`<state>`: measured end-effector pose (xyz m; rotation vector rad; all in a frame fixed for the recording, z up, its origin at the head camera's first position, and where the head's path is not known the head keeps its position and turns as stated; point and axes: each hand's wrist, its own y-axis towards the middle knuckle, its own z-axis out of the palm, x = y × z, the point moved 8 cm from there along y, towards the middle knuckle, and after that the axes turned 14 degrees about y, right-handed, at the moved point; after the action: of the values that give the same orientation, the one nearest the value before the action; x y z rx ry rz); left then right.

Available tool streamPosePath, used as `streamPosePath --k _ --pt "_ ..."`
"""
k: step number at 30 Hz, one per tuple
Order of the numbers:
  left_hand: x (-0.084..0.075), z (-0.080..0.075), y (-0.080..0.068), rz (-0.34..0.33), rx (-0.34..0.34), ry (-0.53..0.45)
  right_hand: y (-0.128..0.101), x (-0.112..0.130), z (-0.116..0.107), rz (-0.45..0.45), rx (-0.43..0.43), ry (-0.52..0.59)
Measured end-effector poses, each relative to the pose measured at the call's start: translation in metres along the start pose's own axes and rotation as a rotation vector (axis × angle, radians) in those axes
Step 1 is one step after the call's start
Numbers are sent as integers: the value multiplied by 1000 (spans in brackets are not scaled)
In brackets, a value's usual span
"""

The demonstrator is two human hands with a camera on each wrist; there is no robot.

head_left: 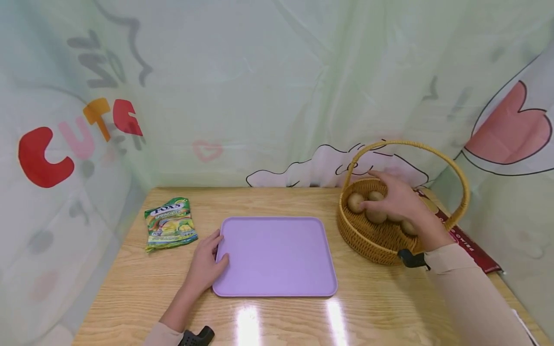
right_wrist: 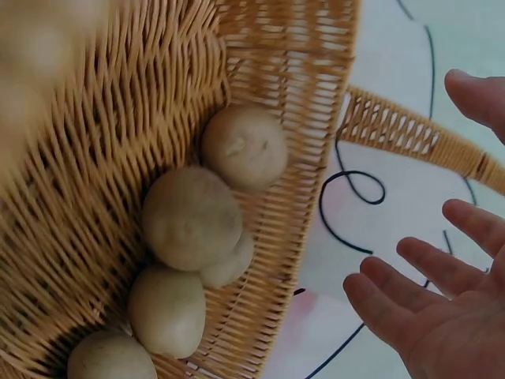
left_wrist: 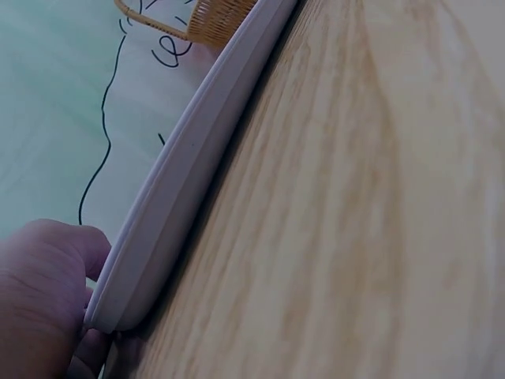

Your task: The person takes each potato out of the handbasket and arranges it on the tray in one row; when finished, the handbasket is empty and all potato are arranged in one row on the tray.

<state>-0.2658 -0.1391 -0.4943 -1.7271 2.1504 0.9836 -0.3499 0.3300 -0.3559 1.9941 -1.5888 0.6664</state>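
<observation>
My left hand [head_left: 205, 266] grips the left rim of a lilac tray [head_left: 277, 257], thumb over the edge and other fingers at its outer side. In the left wrist view the tray's pale side wall [left_wrist: 177, 181] runs away from that hand [left_wrist: 47, 296]. Over a wicker basket [head_left: 368, 247] at the right, my right hand [head_left: 400, 202] reaches through under the arched handle. Its fingers look spread and hold nothing in the right wrist view [right_wrist: 450, 308]. Several round brown things, like potatoes or kiwifruit [right_wrist: 193, 217], lie in the basket, apart from the fingers.
A green Fox's candy bag [head_left: 170, 224] lies on the wooden table [head_left: 294, 317], left of the tray. Partly hidden behind the basket is a dark red packet [head_left: 476, 250]. The tall basket handle [head_left: 460, 180] arches around the right hand. A printed curtain [head_left: 242, 96] hangs behind.
</observation>
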Motion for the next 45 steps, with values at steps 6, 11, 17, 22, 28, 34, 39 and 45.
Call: streamPosePath --k 6,11,17,22,28,34,39,45 --pt "5 1 0 -23 20 -18 18 -9 1 -27 51 -73" --pt "8 3 0 -26 13 -36 27 -20 9 -29 103 -56" --pt "10 7 2 -21 18 -37 38 -33 19 -11 164 -25" --pt "13 11 3 -27 21 -55 44 -37 30 -17 211 -10" --pt "12 10 4 -24 19 -59 51 -49 43 -35 233 -21" --pt "11 7 6 -6 9 -55 58 -57 53 -36 222 -66" --pt "13 6 6 -8 7 -58 60 -56 61 -50 239 -118" --pt "13 5 5 -11 4 -65 61 -52 65 -64 246 -147"
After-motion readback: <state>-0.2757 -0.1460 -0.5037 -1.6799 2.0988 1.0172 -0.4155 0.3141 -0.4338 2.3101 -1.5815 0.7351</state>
